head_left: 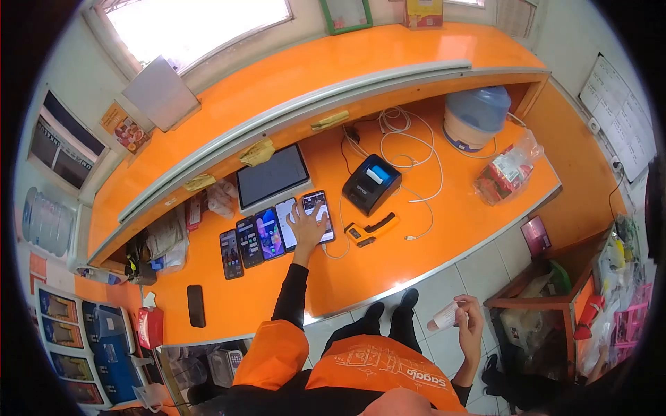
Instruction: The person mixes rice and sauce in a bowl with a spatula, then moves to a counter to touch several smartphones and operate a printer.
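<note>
My left hand (305,227) reaches over the row of phones on the orange desk, fingers spread across the rightmost lit phone (320,202). A white-screened phone (286,220) lies right beside it, partly under the hand. Further left are a purple-screened phone (268,232) and more dark phones (232,255), all face up. My right hand (470,324) is off the desk, over the floor, with its fingers closed round a pale, curled slip of paper (445,317). Any print on the slip is too small to read.
A black label printer (372,184), a yellow-and-black handheld device (372,230) and white cables (436,173) lie right of the phones. Behind stands a tablet (272,177). A dark phone (196,306) lies left. Another person's dark shoe (492,371) shows at lower right.
</note>
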Available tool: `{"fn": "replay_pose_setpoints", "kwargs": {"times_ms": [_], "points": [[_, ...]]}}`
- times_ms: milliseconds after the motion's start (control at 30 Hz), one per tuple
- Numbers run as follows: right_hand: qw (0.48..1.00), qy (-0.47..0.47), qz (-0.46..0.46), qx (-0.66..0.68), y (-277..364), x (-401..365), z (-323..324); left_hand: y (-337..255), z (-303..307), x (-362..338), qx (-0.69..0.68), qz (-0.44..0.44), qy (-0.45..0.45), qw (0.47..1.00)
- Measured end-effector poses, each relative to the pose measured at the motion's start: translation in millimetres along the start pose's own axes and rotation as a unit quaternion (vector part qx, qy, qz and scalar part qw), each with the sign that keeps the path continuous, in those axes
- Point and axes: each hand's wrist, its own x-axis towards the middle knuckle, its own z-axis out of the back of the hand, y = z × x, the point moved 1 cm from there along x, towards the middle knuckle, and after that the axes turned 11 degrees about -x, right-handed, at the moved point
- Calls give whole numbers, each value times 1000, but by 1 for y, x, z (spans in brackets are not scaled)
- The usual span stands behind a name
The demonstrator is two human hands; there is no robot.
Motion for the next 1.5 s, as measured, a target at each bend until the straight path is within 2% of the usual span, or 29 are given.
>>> {"fn": "replay_pose_setpoints", "kwargs": {"times_ms": [100, 200, 333, 400, 467, 500, 567, 667, 800, 1067, 1500], "points": [[1000, -4, 9, 6, 0, -3, 2, 4, 4, 9, -57, 23, -54, 997], [1000, 1, -7, 22, 4, -2, 3, 13, -4, 20, -132, 74, -50, 987], [1000, 20, -9, 15, -1, 2, -4, -2, -18, 33, -36, 131, -10, 991], [1000, 25, 3, 11, -3, 5, -5, -9, -20, 39, -36, 151, 27, 987], [997, 41, 63, -31, 0, 9, -4, -11, -27, 42, -17, 176, 35, 984], [997, 41, 63, -32, 2, 9, -4, -14, -25, 42, -17, 176, 36, 984], [999, 38, 7, -1, 5, 8, -3, -19, -20, 43, -41, 216, 22, 975], [999, 31, -4, 7, 1, 7, 0, -21, -20, 45, -62, 244, 21, 968], [1000, 23, -5, -1, -1, 6, 5, -21, -21, 43, -58, 249, 23, 966], [1000, 18, -4, -2, -6, 5, 6, -18, -24, 32, -58, 190, -40, 979], [999, 15, 16, -26, -2, -1, 6, -17, -25, 36, -78, 200, -46, 976]]}}
